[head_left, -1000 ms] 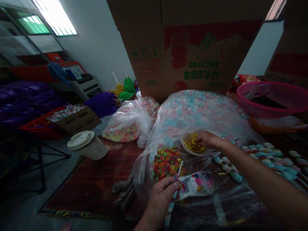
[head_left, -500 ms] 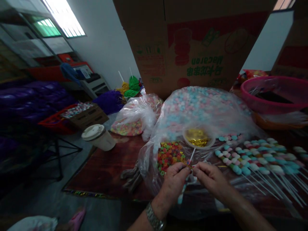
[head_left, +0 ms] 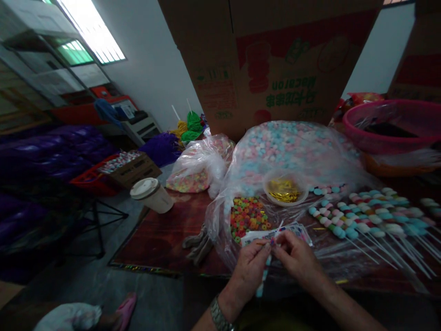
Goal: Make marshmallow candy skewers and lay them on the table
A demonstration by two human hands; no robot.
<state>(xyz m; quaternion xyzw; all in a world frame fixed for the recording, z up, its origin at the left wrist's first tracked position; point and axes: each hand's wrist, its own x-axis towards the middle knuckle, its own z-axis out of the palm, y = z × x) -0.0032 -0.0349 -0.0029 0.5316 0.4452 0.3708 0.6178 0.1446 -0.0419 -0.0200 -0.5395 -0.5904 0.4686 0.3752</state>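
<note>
Between the fingers of my left hand point(head_left: 248, 263) is a marshmallow stick point(head_left: 260, 287) in a clear wrapper; its blue-and-white lower part hangs below the hand. The white end of the stick pokes up above my fingertips. My right hand point(head_left: 298, 258) pinches at the wrapper's neck, where a small gold twist tie point(head_left: 263, 243) partly shows; my fingertips cover most of it. Under my hands lies a stack of printed wrappers point(head_left: 300, 232). A clear tub point(head_left: 305, 198) of gold strips stands just behind, beside a heap of colourful ring-shaped pieces point(head_left: 248, 214).
Finished-looking marshmallow skewers point(head_left: 382, 216) lie at right. A big bag of marshmallows point(head_left: 292, 147) leans before a cardboard box point(head_left: 285, 55). Gloves point(head_left: 199, 243), a lidded cup point(head_left: 153, 195) and a pink basin point(head_left: 396, 147) are around. Another person's foot point(head_left: 127, 310) shows lower left.
My hands have come slightly lower and nearer together, and the printed wrappers now show beneath them. The view has shifted a little to the left.
</note>
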